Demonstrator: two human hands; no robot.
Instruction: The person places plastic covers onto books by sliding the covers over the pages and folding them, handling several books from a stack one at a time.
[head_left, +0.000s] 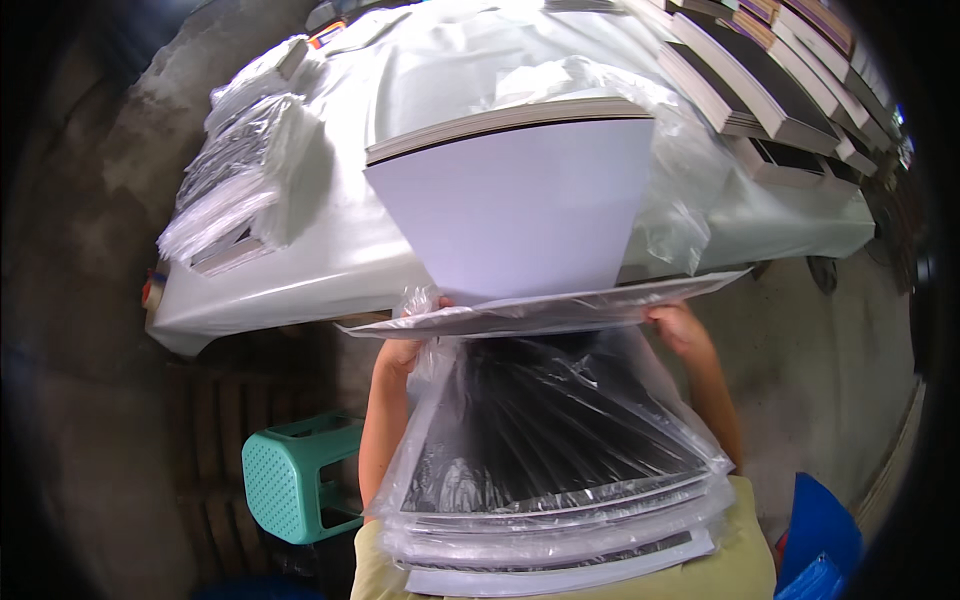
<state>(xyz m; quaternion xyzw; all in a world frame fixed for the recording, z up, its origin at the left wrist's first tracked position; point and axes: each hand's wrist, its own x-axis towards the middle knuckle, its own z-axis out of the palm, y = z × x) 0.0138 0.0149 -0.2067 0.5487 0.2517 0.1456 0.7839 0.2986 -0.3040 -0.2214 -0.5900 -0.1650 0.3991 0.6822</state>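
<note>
The left hand (403, 351) and right hand (679, 328) each grip one end of a flat, grey-white, plastic-covered sheet (560, 313), which we find spanning between them. We judge it light, semi-stiff, slippery and easily creased, best held by opposite edges. Nearer than the hands, we note a black, clear-bagged stack (550, 430); beyond, a white-covered desk (340, 285) bearing a white-topped board stack (520, 205); below left, a mint-green plastic stool (274, 488).

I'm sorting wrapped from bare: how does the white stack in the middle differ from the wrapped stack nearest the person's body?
The white stack has a white face; the wrapped stack's is black. The white stack's face looks bare; crinkled clear film covers the wrapped stack. The white stack shows edges at its far end, the wrapped stack at its near end. Both are layered.
</note>
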